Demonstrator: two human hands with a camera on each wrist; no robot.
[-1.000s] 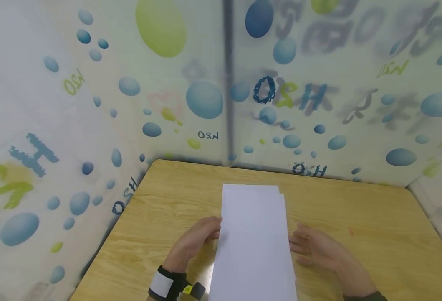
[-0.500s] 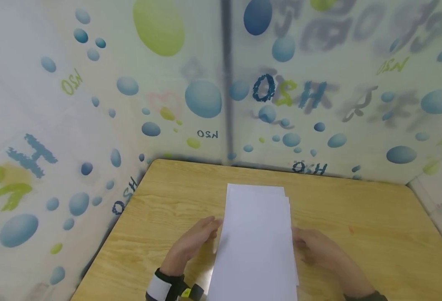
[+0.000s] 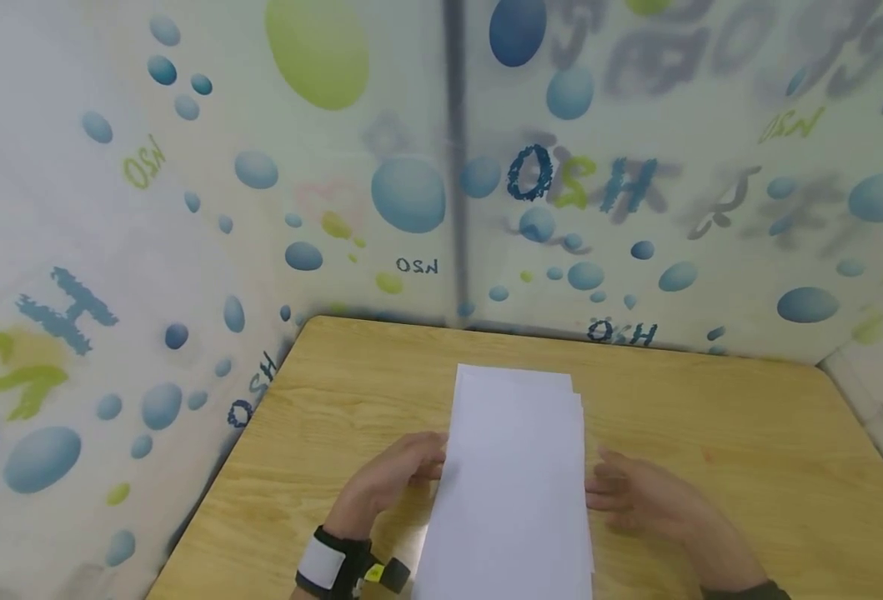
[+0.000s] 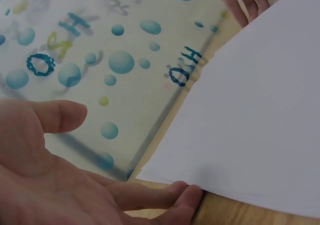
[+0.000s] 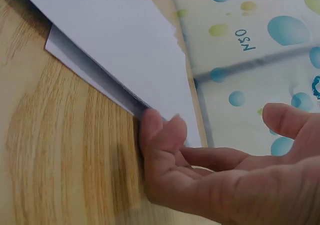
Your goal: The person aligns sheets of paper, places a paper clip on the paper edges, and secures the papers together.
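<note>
A stack of white paper sheets (image 3: 516, 475) lies lengthwise before me, its sheets slightly out of line at the far end and right side. At its left edge is my left hand (image 3: 392, 477), fingertips touching the paper and thumb held apart in the left wrist view. On the opposite side my right hand (image 3: 647, 500) has its fingertips against the right edge. In the right wrist view its fingers (image 5: 162, 135) are bent a little and the thumb stands clear. There, a lower sheet (image 5: 85, 67) sticks out from beneath the upper ones.
The paper lies on a wooden table (image 3: 711, 433) whose far edge meets a pale curtain (image 3: 636, 208) printed with blue and green bubbles and lettering. A black and white strap (image 3: 328, 562) with a small camera is on my left wrist.
The stack has shifted a little to the right. My right hand moved against its right edge, then its thumb lifted away; my left hand stays near the left edge.
</note>
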